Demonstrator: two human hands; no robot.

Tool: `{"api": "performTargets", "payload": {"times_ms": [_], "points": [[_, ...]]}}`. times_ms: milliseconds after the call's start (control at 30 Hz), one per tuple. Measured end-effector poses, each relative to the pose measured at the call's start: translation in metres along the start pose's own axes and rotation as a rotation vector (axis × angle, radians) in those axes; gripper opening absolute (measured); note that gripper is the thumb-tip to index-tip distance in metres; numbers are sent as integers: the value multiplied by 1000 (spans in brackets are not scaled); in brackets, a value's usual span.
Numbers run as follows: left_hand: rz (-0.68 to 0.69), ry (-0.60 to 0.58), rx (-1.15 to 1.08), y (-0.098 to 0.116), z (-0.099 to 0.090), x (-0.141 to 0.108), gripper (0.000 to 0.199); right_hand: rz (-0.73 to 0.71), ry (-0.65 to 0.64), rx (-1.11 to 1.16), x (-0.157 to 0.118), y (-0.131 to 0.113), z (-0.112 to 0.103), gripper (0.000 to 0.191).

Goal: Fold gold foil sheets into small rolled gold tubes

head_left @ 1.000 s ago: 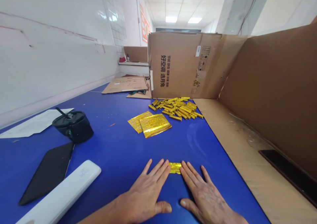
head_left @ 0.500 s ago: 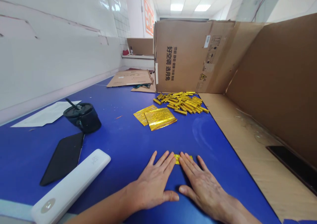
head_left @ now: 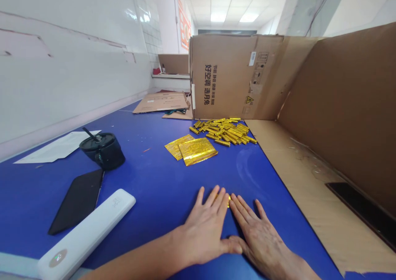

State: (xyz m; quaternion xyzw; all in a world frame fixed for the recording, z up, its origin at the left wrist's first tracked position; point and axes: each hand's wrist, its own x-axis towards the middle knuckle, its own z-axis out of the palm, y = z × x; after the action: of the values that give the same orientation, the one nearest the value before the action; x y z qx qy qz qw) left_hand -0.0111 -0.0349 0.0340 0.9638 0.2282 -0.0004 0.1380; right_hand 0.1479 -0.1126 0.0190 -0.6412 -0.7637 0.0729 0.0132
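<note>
My left hand (head_left: 204, 226) and my right hand (head_left: 256, 230) lie flat on the blue table top (head_left: 154, 189), fingers spread, with the fingertips of each close to the other. Between and partly under those fingertips is a small piece of gold foil (head_left: 229, 200), mostly hidden. My left thumb reaches across to the base of my right thumb. Farther ahead lie a heap of small gold foil rolls (head_left: 222, 129) and, nearer to me, two flat gold foil sheets, one (head_left: 197, 150) overlapping the other (head_left: 175, 145).
To the left stand a black lidded cup with a straw (head_left: 103, 152), a black tablet or phone (head_left: 77, 201), a long white device (head_left: 86, 228) and white paper (head_left: 58, 147). A cardboard box (head_left: 229, 77) stands behind the heap. A wooden board (head_left: 293, 176) adjoins the table's right edge.
My hands have moved closer together and now cover most of the gold foil piece. My left thumb has come over to my right hand. The view has shifted slightly.
</note>
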Motion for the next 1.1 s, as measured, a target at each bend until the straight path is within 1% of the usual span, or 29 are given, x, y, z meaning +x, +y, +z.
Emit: {"api": "performTargets", "payload": {"times_ms": [100,167,233,333,400,467,567,700,833,900,1100], "points": [[70,-30,-38,11,4,15,91,-33,4,11,0,2,0,64],[83,-52,-53,7,7,16,91,-37,13,25,0,3,1,64],[87,-58,-46,-3,9,10,88,-21,13,42,0,3,0,64],[79,-65,-9,-21,8,-6,82,-7,7,65,-1,2,0,65],[64,-65,-2,-30,8,-16,79,-4,7,75,-2,3,0,66],[48,-62,-2,-33,8,-21,77,1,3,84,-4,4,-1,66],[35,-57,-7,-32,9,-23,79,13,-30,100,-3,4,-7,66],[36,-39,-10,-29,12,-21,83,15,-57,137,8,-11,-17,64],[28,-11,-5,-29,15,-20,86,-60,-31,169,19,-26,-12,69],[24,-9,-2,-29,15,-20,86,-67,-20,160,18,-22,-7,69],[19,-39,8,-30,12,-23,82,16,19,53,-1,4,4,65]]}}
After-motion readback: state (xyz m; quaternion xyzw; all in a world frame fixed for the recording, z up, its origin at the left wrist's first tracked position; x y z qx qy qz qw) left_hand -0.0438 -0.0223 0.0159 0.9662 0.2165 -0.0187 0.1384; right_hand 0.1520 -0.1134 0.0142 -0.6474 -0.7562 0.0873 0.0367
